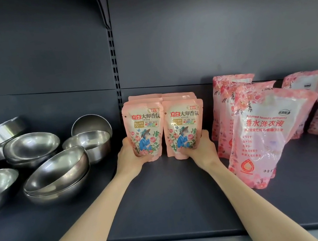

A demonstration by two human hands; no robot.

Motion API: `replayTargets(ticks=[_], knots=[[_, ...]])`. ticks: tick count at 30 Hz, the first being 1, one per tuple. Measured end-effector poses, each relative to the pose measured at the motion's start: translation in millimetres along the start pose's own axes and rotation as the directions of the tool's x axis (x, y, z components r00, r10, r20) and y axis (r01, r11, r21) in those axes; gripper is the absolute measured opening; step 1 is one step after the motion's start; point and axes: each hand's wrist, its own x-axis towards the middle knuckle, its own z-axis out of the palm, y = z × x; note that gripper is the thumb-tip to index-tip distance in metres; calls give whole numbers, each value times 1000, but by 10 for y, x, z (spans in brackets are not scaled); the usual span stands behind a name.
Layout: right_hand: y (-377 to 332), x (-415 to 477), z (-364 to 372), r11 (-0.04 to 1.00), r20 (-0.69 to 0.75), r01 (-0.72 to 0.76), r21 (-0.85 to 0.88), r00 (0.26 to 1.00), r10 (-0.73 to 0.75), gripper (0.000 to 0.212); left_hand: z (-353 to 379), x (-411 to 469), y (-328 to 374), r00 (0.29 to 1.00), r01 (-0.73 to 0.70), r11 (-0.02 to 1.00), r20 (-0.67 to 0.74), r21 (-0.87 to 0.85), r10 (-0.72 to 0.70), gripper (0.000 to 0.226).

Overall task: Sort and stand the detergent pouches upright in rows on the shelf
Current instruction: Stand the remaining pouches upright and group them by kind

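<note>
**Head view: two small pouches held at the front of their rows**

We see the left hand (131,156) gripping the lower left corner of the left pouch (144,126). The right hand (202,148) grips the lower right corner of the right pouch (183,124). Both pouches are upright, side by side and touching, mid-shelf (167,202), just ahead of the rear pouches (144,97).

Handling, our judgement:
- The film is soft and glossy, likely slick, and the liquid fill will slosh and sag.
- They look light enough to hold one per hand.
- The base gusset is the stiffest part. We would hold low at the sides, as now, and steady the top seal when setting down. Squeezing the belly would bulge the pouch and tip it.
- The big pouches (268,134) on the right lean and slump. They look heavier and probably need a hand under the base.

Hard to make out:
- The fingers are hidden behind the pouches.
- We cannot tell whether the bases are resting on the shelf or held just above it.
- The depth of the rear rows is unclear, since only their top edges show.
- The far-right big pouches are cut off by the frame.
- The steel bowls (56,174) on the left also run out of frame.
</note>
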Motion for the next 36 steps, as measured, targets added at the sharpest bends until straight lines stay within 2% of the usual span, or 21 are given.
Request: replayTargets(ticks=[9,12,19,23,26,29,33,36], knots=[[-8,-27,5,1000,5,3,-17,1000,-3,57,39,22,-64,1000,-31,998,3,54,31,77],[-10,-34,-4,999,26,0,-36,1000,1,58,23,31,-71,1000,-4,995,27,98,1,74],[1,-129,-60,964,67,-1,-267,998,20,67,-132,-120,-26,996,-35,948,91,316,7,61],[-63,-287,-179,881,126,87,-465,992,-31,57,-257,-302,130,990,-97,893,135,440,41,45],[-194,-422,-299,858,154,146,-492,985,-79,51,-364,-455,296,974,-198,815,200,544,103,38],[-393,-586,-439,843,207,225,-489,969,-138,47,-488,-569,543,957,-277,756,237,593,166,40],[-744,-723,-715,779,208,330,-533,944,-257,42,-634,-663,959,941,-335,715,248,614,228,43],[-960,-788,-1004,733,199,396,-553,917,-345,41,-638,-752,1300,915,-400,737,283,546,287,42]])
